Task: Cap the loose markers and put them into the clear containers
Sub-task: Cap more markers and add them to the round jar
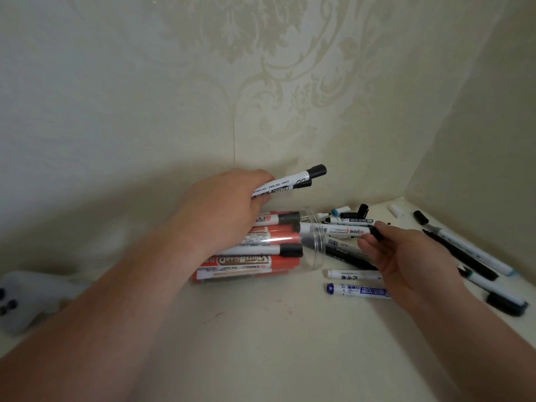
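Observation:
A clear container (314,252) lies on its side, mouth to the right, packed with red and white markers (246,261). My left hand (226,210) rests on top of it and grips two white markers with black caps (301,178), which point up and right. My right hand (406,256) pinches the black end of a white marker (333,229) whose other end reaches into the container's mouth. Loose markers lie around: a blue-tipped one (356,291) and a white one (352,274) under my right hand.
Several long pens (470,250) lie at the right, with loose black caps (362,211) and a white cap (396,210) near the corner of the patterned wall. A grey-white object (26,297) sits at the far left on the cream surface (261,343).

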The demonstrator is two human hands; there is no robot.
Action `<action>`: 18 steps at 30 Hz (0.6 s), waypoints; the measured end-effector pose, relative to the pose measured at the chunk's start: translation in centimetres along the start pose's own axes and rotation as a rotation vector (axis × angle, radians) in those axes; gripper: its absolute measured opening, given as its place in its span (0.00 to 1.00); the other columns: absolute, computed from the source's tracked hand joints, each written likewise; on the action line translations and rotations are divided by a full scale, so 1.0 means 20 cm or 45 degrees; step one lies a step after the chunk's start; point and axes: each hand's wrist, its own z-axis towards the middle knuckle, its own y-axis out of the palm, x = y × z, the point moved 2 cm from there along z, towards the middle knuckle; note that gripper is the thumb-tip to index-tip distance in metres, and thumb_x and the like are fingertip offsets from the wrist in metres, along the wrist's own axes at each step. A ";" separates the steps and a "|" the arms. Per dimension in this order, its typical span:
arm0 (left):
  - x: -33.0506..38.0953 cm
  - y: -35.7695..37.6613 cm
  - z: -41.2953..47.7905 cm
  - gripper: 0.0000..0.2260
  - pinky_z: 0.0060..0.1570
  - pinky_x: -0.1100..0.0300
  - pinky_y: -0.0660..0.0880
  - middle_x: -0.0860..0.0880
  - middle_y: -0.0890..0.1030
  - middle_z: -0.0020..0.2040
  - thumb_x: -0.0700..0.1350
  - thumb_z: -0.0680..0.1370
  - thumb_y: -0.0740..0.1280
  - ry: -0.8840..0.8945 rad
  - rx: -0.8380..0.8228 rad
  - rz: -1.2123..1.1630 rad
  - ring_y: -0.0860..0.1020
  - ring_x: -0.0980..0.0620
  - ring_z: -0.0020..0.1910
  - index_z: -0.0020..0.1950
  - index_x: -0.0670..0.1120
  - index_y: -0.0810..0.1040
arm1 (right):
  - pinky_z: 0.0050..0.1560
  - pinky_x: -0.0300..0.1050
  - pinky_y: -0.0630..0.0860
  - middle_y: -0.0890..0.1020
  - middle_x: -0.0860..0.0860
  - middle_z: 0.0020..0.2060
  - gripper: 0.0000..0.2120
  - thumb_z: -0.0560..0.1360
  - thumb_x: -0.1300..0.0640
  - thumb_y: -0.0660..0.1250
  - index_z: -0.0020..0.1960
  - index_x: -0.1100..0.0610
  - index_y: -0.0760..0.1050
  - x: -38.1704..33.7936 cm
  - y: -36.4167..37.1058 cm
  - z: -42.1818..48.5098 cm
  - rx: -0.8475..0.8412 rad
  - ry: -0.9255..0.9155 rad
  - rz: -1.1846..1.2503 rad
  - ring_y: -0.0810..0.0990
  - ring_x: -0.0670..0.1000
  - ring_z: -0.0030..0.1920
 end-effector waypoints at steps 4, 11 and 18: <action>0.00 0.00 0.00 0.10 0.34 0.62 0.65 0.56 0.78 0.44 0.54 0.84 0.57 0.020 -0.011 0.011 0.75 0.59 0.40 0.62 0.62 0.75 | 0.32 0.42 0.81 0.83 0.59 0.32 0.13 0.76 0.61 0.73 0.39 0.60 0.70 0.00 0.03 -0.06 -0.029 -0.198 -0.292 0.81 0.51 0.28; 0.00 -0.01 0.00 0.10 0.35 0.61 0.67 0.57 0.78 0.44 0.54 0.84 0.58 0.027 -0.023 -0.005 0.75 0.58 0.40 0.62 0.62 0.75 | 0.35 0.42 0.80 0.86 0.59 0.41 0.05 0.79 0.66 0.67 0.44 0.63 0.77 0.00 0.03 -0.07 -0.131 -0.141 -0.330 0.85 0.52 0.37; 0.00 -0.01 0.00 0.09 0.33 0.60 0.66 0.56 0.76 0.41 0.53 0.84 0.58 0.002 -0.002 -0.013 0.74 0.58 0.37 0.60 0.61 0.76 | 0.32 0.38 0.80 0.85 0.61 0.38 0.04 0.73 0.68 0.69 0.40 0.65 0.76 0.05 0.06 -0.08 -0.370 -0.072 -0.176 0.84 0.52 0.35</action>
